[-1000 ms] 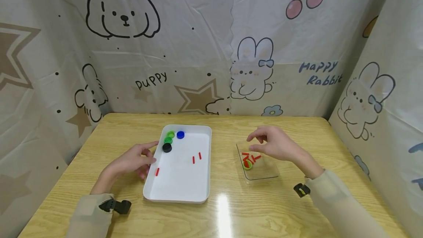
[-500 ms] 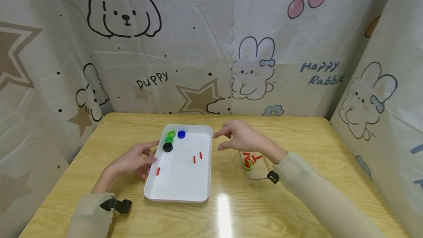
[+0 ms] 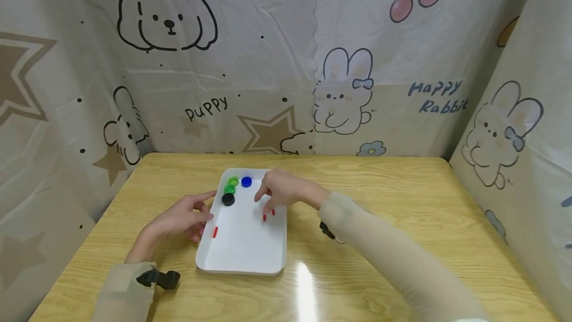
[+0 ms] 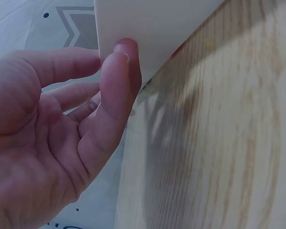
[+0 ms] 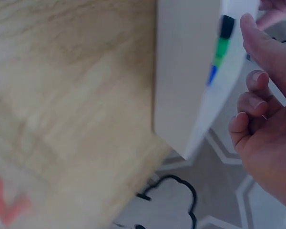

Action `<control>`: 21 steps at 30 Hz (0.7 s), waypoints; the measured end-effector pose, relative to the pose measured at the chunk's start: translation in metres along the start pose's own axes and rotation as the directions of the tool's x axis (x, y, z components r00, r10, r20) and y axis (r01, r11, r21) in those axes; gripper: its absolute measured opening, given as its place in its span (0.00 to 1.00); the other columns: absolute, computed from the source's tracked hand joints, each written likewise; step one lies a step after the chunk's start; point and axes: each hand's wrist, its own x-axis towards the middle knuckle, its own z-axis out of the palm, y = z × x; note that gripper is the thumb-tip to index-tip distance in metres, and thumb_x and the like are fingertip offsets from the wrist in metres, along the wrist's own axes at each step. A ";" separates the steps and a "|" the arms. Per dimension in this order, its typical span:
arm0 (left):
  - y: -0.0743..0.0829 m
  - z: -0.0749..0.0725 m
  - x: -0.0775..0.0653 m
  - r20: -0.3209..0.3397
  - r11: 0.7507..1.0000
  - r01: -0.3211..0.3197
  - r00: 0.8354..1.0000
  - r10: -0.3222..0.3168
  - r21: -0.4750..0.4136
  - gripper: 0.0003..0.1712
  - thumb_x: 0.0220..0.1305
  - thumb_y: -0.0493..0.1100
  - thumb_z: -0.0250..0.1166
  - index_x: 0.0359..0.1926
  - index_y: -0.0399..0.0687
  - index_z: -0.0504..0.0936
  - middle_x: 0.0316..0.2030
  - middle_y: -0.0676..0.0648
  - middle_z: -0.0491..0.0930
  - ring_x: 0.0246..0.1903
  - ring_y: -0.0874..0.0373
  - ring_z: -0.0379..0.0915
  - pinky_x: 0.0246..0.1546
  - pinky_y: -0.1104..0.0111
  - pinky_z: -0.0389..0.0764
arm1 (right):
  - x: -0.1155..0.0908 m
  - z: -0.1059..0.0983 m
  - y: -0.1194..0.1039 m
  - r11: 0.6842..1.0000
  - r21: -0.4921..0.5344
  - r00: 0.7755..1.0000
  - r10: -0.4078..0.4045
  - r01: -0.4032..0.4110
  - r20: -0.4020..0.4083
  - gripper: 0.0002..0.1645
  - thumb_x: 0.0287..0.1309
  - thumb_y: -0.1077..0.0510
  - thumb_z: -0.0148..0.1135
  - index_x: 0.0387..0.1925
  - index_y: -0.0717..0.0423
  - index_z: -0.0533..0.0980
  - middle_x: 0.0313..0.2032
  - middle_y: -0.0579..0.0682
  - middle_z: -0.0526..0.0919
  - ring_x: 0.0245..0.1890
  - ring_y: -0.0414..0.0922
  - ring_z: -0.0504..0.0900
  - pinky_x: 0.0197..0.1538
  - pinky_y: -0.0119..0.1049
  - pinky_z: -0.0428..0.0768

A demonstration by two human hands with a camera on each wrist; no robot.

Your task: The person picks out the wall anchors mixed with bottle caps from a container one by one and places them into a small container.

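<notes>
A white tray (image 3: 241, 257) lies on the table, holding a black round cap (image 3: 228, 199), a green cap (image 3: 230, 189), a light green cap (image 3: 233, 181) and a blue cap (image 3: 247, 181). One short red stick (image 3: 215, 232) is at its left side; two more, including this red stick (image 3: 264, 217), lie under my right hand. My left hand (image 3: 180, 215) touches the tray's left side with thumb and fingertips. Above the tray's right half, my right hand (image 3: 281, 188) points downward, index finger and thumb apart. I see nothing held in it.
My right sleeve (image 3: 380, 252) hides most of the clear box on the right. Blurred red pieces (image 5: 7, 205) show at the corner of the right wrist view. A patterned curtain (image 3: 268, 78) stands behind the wooden table (image 3: 178, 292).
My right hand has moved left from the clear box to above the white tray. My left hand stays at the tray's left side. Caps and red sticks in the tray look unmoved.
</notes>
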 end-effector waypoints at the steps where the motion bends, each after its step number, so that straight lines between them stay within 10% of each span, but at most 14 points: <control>1: 0.000 0.000 0.000 -0.001 1.000 0.000 1.000 0.000 0.000 0.38 0.65 0.38 0.61 0.73 0.52 0.56 0.38 0.37 0.70 0.21 0.48 0.75 0.20 0.57 0.81 | 0.004 0.003 0.001 1.000 0.003 1.000 0.008 -0.008 0.013 0.19 0.45 0.54 0.76 0.42 0.51 0.85 0.18 0.44 0.71 0.21 0.38 0.65 0.25 0.28 0.63; 21: -0.001 0.000 0.002 0.001 1.000 -0.009 1.000 0.009 0.005 0.39 0.64 0.38 0.61 0.73 0.52 0.56 0.37 0.37 0.71 0.21 0.48 0.76 0.20 0.56 0.81 | 0.023 0.022 0.009 0.986 0.113 0.986 0.113 -0.126 0.119 0.13 0.42 0.65 0.75 0.33 0.49 0.87 0.18 0.43 0.67 0.19 0.40 0.81 0.23 0.25 0.69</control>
